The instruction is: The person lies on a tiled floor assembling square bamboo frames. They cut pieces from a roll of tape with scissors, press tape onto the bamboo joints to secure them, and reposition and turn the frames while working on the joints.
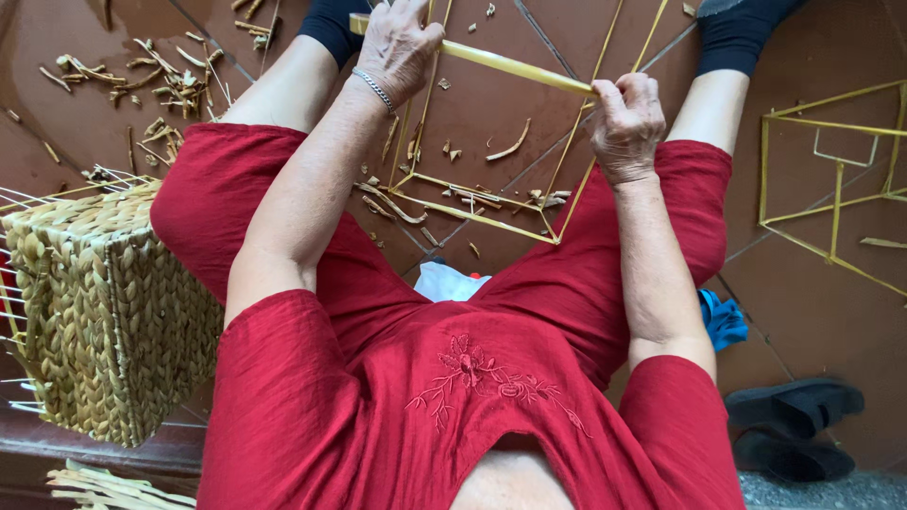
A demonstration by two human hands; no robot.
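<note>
My left hand (399,45) and my right hand (626,121) both grip one flat yellow strip (515,66) that runs slanted between them, held above the floor. Below the strip a thin yellow wire frame (491,219) stands on the brown tiles between my legs. A silver bracelet circles my left wrist. Red sleeves and red trousers cover my arms and thighs; dark socks cover my feet at the top edge.
A woven straw basket (104,302) with bare wire ends stands at left. A second yellow wire frame (831,179) sits at right. Straw scraps (161,80) litter the tiles. Black shoes (794,425), blue cloth (723,319) and white cloth (452,283) lie near me.
</note>
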